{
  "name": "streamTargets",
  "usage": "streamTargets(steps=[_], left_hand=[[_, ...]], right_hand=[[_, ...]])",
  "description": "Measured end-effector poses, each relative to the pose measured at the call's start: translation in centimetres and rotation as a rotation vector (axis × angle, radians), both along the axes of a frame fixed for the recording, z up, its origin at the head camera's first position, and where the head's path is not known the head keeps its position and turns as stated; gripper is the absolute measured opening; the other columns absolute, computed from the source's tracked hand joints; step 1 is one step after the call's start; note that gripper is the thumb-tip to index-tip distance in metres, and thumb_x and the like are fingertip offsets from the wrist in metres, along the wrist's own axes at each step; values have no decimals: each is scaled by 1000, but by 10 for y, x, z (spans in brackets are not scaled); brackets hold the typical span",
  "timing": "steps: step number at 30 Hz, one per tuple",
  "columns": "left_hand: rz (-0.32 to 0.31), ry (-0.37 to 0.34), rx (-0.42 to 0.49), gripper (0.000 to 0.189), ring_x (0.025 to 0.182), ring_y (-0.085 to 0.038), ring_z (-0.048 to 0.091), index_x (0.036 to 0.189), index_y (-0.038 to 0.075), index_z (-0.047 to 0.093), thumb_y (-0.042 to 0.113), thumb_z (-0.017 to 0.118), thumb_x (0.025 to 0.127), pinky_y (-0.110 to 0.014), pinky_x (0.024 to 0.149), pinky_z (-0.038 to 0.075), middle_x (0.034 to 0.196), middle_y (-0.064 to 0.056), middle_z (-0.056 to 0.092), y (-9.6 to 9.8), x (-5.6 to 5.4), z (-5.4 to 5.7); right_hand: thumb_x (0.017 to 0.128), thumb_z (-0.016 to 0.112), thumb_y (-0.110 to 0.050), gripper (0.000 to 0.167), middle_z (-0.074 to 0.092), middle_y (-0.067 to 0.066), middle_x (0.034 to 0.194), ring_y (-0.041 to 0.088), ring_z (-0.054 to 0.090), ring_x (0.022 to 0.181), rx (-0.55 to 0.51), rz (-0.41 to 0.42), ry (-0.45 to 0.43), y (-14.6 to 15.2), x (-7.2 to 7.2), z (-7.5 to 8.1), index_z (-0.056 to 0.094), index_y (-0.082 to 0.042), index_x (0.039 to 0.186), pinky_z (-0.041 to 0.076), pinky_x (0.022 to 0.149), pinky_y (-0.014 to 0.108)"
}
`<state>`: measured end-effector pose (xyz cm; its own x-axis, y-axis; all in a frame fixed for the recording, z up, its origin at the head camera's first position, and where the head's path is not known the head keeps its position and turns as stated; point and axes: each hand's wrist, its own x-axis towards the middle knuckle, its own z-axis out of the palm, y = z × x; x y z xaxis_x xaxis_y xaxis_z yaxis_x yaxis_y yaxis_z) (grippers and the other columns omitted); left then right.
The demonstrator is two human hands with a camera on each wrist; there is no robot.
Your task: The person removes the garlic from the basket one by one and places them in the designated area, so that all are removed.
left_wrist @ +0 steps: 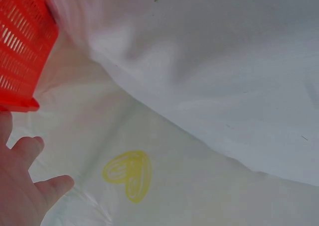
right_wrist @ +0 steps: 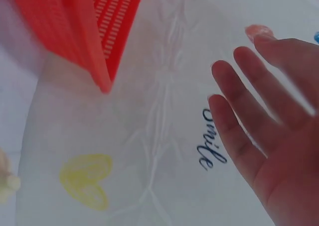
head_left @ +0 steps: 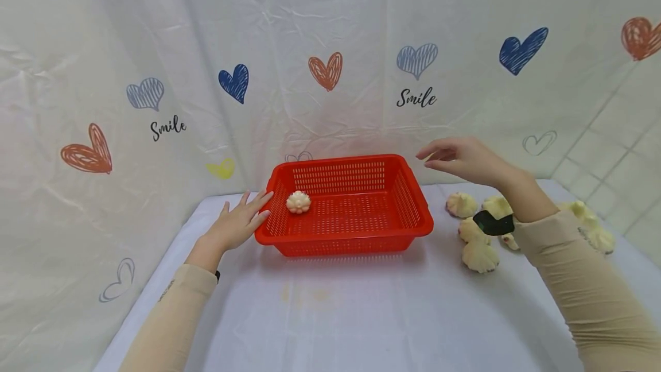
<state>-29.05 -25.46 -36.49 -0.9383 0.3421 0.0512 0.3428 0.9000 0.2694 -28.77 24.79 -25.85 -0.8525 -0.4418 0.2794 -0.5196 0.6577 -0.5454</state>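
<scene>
A red plastic basket (head_left: 341, 240) with slotted walls stands mid-table. Inside it, near the left wall, lies one cream-coloured lobed piece (head_left: 298, 202) resembling a garlic bulb. My left hand (head_left: 237, 225) has its fingers spread, with fingertips on the basket's left rim; the left wrist view shows this hand (left_wrist: 25, 181) right at the red rim. Raised beyond the basket's right back corner, my right hand (head_left: 462, 159) holds nothing. In the right wrist view its fingers (right_wrist: 239, 129) are loosely extended, apart from the basket (right_wrist: 94, 47).
Several pale, ribbed bulb-like pieces (head_left: 480, 256) with pinkish undersides lie on the table's right side, partly hidden by my right forearm. A white cloth (head_left: 330, 314) covers the table. Behind it hangs a white sheet (head_left: 361, 113) printed with hearts and "Smile".
</scene>
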Motion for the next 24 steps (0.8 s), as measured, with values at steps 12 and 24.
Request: streamTargets(steps=[12, 24], left_hand=[[6, 1, 5, 62, 154, -45, 5, 165, 20, 25, 45, 41, 110, -77, 113, -3, 169, -8, 22, -1, -1, -2], [4, 8, 6, 62, 154, -46, 7, 164, 21, 26, 45, 42, 109, -77, 113, -1, 169, -8, 22, 0, 0, 0]], right_hand=[[100, 63, -11, 24, 72, 18, 116, 36, 68, 107, 13, -27, 46, -46, -34, -4, 73, -2, 120, 56, 92, 54], [99, 63, -7, 23, 73, 16, 113, 33, 68, 104, 15, 46, 6, -105, -62, -9, 74, -2, 119, 55, 94, 48]])
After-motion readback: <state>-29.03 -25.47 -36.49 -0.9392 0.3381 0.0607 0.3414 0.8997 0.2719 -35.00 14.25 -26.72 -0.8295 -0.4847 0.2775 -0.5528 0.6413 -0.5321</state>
